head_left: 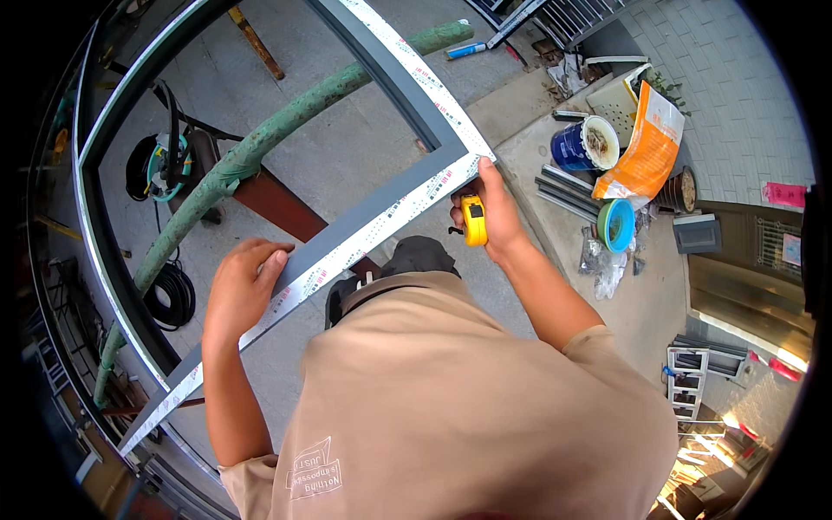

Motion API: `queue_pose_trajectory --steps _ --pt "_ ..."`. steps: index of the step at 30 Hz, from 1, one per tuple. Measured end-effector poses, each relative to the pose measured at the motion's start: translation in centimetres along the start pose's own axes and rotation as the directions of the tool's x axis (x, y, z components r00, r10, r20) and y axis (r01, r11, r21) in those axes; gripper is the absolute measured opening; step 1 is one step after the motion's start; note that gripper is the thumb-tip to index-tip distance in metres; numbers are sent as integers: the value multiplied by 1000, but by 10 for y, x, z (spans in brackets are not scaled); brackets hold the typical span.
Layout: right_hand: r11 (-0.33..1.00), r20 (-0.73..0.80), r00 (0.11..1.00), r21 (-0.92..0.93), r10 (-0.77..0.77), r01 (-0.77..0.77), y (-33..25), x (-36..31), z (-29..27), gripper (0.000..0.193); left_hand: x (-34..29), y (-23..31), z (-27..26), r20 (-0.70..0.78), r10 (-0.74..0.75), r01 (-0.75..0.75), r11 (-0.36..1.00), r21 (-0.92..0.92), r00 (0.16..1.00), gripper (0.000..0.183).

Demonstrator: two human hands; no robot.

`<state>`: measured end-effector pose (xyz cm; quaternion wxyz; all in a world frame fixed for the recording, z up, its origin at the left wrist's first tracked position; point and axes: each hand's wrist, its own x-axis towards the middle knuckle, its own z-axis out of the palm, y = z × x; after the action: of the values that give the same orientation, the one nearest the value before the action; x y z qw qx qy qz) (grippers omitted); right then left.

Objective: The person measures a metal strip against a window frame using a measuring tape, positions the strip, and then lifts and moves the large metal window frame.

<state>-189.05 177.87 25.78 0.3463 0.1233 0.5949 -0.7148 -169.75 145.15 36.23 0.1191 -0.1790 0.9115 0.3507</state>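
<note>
1. Floor (511,260): from my end I see gray concrete through the frame's opening, and more of it runs right of the frame toward the containers.
2. Frame (381,230): gray, edged with printed white film, it lies before the tan shirt (468,373). Its near rail slants from lower left to a corner on the right; another rail runs upward from there.
3. Green-wrapped pole (286,130): it crosses below the frame's opening and comes out past the right rail. I cannot tell whether they touch.
4. Orange-and-white sack (646,143): well right of the frame, slumped beside the bucket; I cannot see its contents.
5. Dark blue bucket (568,149): right of the frame, tilted in my view, with pale, brown-stained residue inside.
6. Blue basin (627,238): right of the frame, below the bucket in view; I cannot make out the greenish matter inside.
7. Left hand (232,290): at the frame's near rail, fingers curled together; I cannot tell whether they pinch it.
8. Right hand (498,212): thumb against the frame's corner, fingers wrapped around the tape measure.
9. Yellow tape measure (474,220): just below that frame corner.
</note>
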Motion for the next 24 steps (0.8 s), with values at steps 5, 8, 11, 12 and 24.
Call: queue_pose_trajectory --steps 5,8,11,12,24 --pt "1000 23 1000 -14 13 -13 -2 2 -3 62 94 66 41 149 -68 139 828 -543 987 56" --pt "1000 33 999 12 10 -10 -4 0 -1 60 160 98 78 178 -92 195 651 -734 980 67" --pt "1000 38 999 9 6 -6 -6 -2 -2 60 183 137 99 200 -157 255 577 -776 967 61" --pt "1000 29 1000 -7 9 -9 -3 -1 -5 60 187 144 103 208 -185 277 570 -773 961 59" --pt "999 50 999 -49 10 -7 -1 1 -9 63 195 144 112 152 -201 239 544 -804 968 52"
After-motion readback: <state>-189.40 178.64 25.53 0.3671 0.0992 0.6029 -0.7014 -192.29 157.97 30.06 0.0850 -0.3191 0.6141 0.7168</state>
